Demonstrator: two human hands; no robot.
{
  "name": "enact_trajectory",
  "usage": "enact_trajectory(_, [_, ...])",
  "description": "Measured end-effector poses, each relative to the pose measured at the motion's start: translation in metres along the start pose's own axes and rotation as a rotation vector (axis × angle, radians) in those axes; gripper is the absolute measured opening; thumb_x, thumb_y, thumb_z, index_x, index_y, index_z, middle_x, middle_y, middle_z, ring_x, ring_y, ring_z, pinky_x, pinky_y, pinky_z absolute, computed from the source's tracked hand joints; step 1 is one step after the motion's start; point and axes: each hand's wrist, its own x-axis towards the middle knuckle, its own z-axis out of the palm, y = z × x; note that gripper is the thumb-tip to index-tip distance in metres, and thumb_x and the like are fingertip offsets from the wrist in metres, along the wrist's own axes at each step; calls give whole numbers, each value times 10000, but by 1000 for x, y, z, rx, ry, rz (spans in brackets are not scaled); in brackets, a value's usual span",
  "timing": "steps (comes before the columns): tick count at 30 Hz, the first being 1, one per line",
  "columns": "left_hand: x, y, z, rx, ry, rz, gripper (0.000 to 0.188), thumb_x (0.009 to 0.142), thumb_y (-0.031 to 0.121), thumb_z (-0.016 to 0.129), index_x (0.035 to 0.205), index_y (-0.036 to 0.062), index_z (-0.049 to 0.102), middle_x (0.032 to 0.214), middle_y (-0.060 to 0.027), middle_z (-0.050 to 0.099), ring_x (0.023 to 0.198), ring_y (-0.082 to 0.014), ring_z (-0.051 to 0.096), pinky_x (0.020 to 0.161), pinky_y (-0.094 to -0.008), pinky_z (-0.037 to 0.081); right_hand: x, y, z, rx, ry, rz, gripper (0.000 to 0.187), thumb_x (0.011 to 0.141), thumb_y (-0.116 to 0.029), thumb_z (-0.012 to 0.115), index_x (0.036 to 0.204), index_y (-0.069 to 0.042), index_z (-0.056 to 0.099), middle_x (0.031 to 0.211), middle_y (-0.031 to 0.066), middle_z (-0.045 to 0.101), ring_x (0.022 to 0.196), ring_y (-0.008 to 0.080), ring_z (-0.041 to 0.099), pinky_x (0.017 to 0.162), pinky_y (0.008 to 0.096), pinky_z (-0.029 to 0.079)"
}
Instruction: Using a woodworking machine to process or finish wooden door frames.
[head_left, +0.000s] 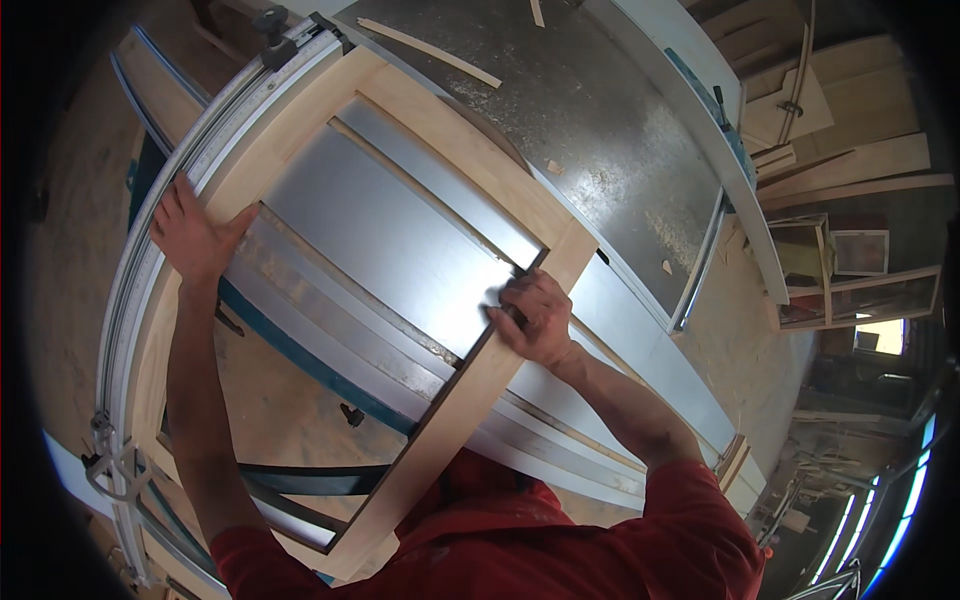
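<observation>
A pale wooden frame (pixel 450 125) lies across the metal sliding table (pixel 385 210) of a table saw, one side along the aluminium fence (pixel 235 125). My left hand (pixel 195 232) rests at that side, its fingers spread over the fence edge and the thumb stretched out on the frame. On the near right side of the frame, my right hand (pixel 537 318) is closed round the rail (pixel 470 385), close to the far right corner. Part of its grip under the rail is hidden and slightly blurred. Through the frame's opening show the slotted table and the floor.
Beyond the frame is the saw's dusty grey steel top (pixel 620 140), with a thin wood strip (pixel 430 52) and small offcuts. A long grey fence (pixel 690 110) bounds it. Boards (pixel 850 165) lean at the right. A black knob (pixel 272 22) tops the fence's far end.
</observation>
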Motion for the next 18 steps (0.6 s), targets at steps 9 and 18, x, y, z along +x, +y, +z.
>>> enact_trajectory(9, [-1,15,6,51,21,5,1276,688,862,786,1604,58,409,1496,-180,517,1385,-383,476,1176,-592,320,-4,18,-6,-10,11,-10,230,759,-142,884,924,-46,756,831,95,726,825,286,708,962,454,564])
enact_trajectory(18, [1,23,16,30,75,48,1268,689,871,777,1587,45,427,1454,-192,534,1354,-386,489,1135,-594,345,-5,34,-17,-3,13,-7,231,765,-151,883,927,-48,756,873,106,733,864,291,705,958,454,563])
